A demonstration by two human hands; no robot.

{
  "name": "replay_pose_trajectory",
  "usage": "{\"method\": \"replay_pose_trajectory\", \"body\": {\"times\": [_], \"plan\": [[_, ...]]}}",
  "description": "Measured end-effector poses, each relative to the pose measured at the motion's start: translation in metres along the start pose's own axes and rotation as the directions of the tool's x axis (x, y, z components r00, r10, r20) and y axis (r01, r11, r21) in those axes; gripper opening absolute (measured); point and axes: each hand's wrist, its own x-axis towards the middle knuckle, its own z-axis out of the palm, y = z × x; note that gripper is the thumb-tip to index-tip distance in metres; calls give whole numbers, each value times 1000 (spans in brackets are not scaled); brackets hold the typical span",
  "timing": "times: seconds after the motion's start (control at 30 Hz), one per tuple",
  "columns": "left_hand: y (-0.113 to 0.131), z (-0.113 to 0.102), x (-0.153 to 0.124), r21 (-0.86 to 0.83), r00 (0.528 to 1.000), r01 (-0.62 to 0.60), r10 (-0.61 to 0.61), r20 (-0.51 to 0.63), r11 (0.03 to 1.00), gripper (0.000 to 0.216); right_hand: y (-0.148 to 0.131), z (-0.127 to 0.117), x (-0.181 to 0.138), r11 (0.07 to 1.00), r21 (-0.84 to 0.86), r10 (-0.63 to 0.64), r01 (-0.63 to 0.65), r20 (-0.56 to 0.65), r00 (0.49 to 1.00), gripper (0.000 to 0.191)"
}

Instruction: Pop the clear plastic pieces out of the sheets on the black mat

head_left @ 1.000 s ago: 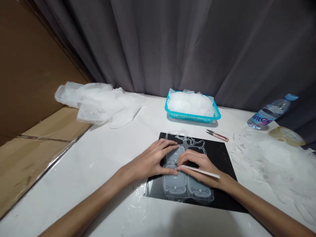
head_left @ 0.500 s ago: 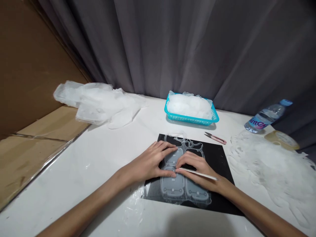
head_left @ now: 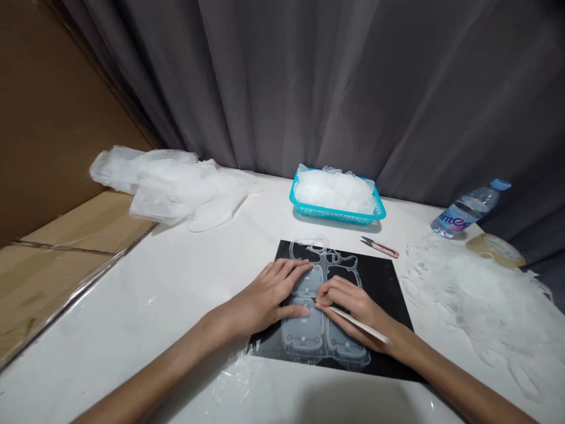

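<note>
A translucent moulded sheet of several rounded pieces (head_left: 309, 338) lies on a black mat (head_left: 384, 294) in front of me. My left hand (head_left: 276, 291) lies flat on the sheet's left half, fingers stretched out and pressing it down. My right hand (head_left: 353, 306) is closed in a pinch round a thin white stick tool (head_left: 357, 321). The tool's tip touches the sheet near its middle, close to my left thumb.
A turquoise basket (head_left: 335, 213) heaped with translucent pieces stands behind the mat. Small pink snips (head_left: 380, 248) lie at the mat's far right corner. Piled clear plastic (head_left: 168, 185) at back left, loose trimmings (head_left: 477, 300) on the right, a water bottle (head_left: 468, 211) and tape roll (head_left: 497, 247).
Both hands stay on the sheet in nearly the same grip. The stick tool's rear end has tilted down and toward me. The view has shifted slightly.
</note>
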Motion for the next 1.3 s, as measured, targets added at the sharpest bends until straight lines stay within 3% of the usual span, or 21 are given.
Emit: {"method": "replay_pose_trajectory", "body": {"times": [0.1,0.2,0.4,0.47,0.53,0.6,0.63,0.67,0.7,0.73,0.8,0.9,0.97,1.1,1.2,1.3], "plan": [[-2,1,0,-16,1000,4,-4,-5,1000,78,1,5,0,995,-90,-41,38,-31,999,11],[-8,2,0,-54,999,-12,10,-41,998,81,7,12,6,961,-260,-90,92,19,996,14],[-12,2,2,-74,999,-4,0,-48,997,94,6,24,6,805,-569,-161,167,61,985,27],[-13,3,3,-49,999,10,-12,-32,999,105,2,26,4,776,-590,-195,222,110,975,26],[-14,3,3,-25,1000,20,-20,4,999,110,4,18,8,816,-537,-201,214,84,976,24],[-16,5,2,-14,999,16,-16,35,1000,108,16,-2,21,897,-440,-123,50,-139,983,23],[-17,5,2,-13,999,7,-6,37,1000,107,25,-16,31,927,-367,-44,-73,-300,953,26],[-18,6,1,-14,1000,-8,8,30,1000,107,35,-32,42,923,-281,82,-265,-529,845,29],[-20,6,0,-14,1000,-24,24,18,1000,107,44,-48,53,900,-199,177,-388,-647,742,30],[-21,6,-1,-14,999,-38,38,4,999,108,51,-62,62,891,-181,196,-416,-674,713,30],[-22,4,-2,-19,999,-45,44,-10,999,109,57,-80,75,900,-177,201,-398,-642,740,28],[-20,1,-3,-46,1000,-16,16,2,999,109,43,-79,78,947,-114,229,-299,-409,883,24],[-17,0,-1,-98,999,25,-26,-18,995,115,28,-73,73,961,-14,261,-276,-278,924,24],[-8,5,11,-326,958,55,-142,-248,944,126,4,-71,66,955,177,248,-238,-37,968,24],[2,8,23,-510,927,-8,-185,-327,860,90,-8,-77,68,953,213,201,-216,90,976,24],[10,7,29,-696,919,19,-287,-270,717,41,-12,-80,68,958,198,206,-207,26,978,27]]}}
